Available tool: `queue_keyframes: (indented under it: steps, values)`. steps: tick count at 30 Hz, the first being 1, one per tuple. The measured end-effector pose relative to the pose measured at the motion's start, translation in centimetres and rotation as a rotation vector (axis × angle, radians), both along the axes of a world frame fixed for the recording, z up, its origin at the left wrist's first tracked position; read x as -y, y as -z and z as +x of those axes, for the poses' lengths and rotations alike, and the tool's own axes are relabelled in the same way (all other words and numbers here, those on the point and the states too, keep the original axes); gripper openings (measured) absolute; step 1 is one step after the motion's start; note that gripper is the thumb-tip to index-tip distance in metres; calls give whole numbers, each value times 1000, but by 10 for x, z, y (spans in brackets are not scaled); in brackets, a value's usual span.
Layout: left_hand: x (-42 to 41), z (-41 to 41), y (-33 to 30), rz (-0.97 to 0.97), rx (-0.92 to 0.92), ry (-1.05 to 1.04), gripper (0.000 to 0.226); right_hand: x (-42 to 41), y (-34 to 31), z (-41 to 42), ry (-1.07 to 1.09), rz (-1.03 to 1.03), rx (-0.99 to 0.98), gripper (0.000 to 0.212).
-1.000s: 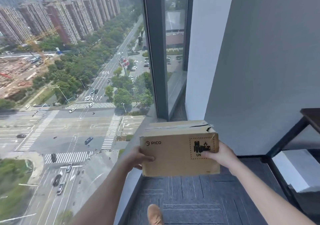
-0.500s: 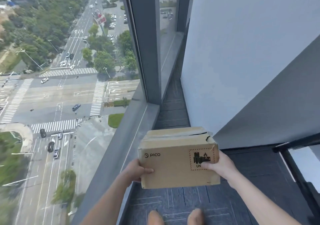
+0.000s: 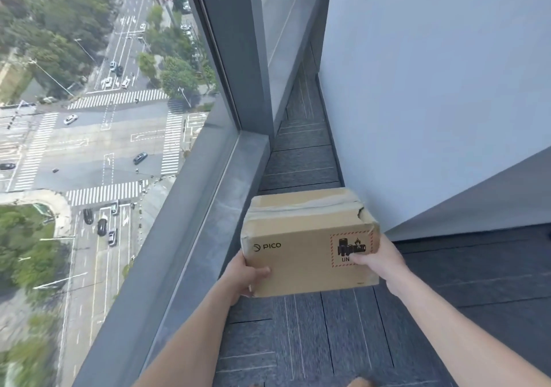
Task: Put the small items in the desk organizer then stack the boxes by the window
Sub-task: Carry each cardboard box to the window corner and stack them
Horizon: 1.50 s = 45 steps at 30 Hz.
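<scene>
I see my left hand (image 3: 245, 276) clamped on the lower left corner of the cardboard box (image 3: 301, 255), thumb lying across the front face, the other fingers hidden behind it. My right hand (image 3: 377, 257) grips the right end, thumb pressed over the red-bordered battery label (image 3: 351, 249), fingers wrapped out of sight round the side. Both forearms reach forward and slightly inward from the bottom of the view, wrists about level. The box is held between the hands above the dark carpeted floor (image 3: 313, 327), its taped top torn at the right corner. Left of my left hand runs the grey window sill (image 3: 208, 207) and the window (image 3: 104, 118); beyond my right hand stands the pale wall (image 3: 432, 88).
</scene>
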<state>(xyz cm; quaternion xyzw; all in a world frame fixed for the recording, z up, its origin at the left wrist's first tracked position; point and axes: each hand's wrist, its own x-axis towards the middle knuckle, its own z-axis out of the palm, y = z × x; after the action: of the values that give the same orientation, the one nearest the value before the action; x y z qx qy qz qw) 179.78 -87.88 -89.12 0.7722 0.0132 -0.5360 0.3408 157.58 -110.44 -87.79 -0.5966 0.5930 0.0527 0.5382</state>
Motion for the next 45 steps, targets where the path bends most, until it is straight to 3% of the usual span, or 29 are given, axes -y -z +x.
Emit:
queue_keyframes:
  steps: [8, 16, 19, 23, 27, 34, 45]
  values:
    - [56, 35, 152, -170, 183, -103, 56, 49, 157, 45, 38, -97, 211, 71]
    - [88, 51, 243, -233, 334, -70, 54, 66, 243, 62, 171, -308, 259, 64]
    - [99, 57, 256, -161, 369, -51, 48, 71, 257, 68, 170, -288, 239, 57]
    - [106, 64, 263, -39, 405, -63, 42, 90, 276, 73, 315, -63, 342, 42]
    - [113, 66, 271, -4, 425, -42, 49, 99, 289, 78, 327, -60, 366, 37]
    - [129, 75, 281, -28, 483, -48, 44, 117, 301, 88, 235, -108, 309, 47]
    - [143, 86, 286, -52, 531, -14, 42, 132, 290, 96, 120, -13, 214, 51]
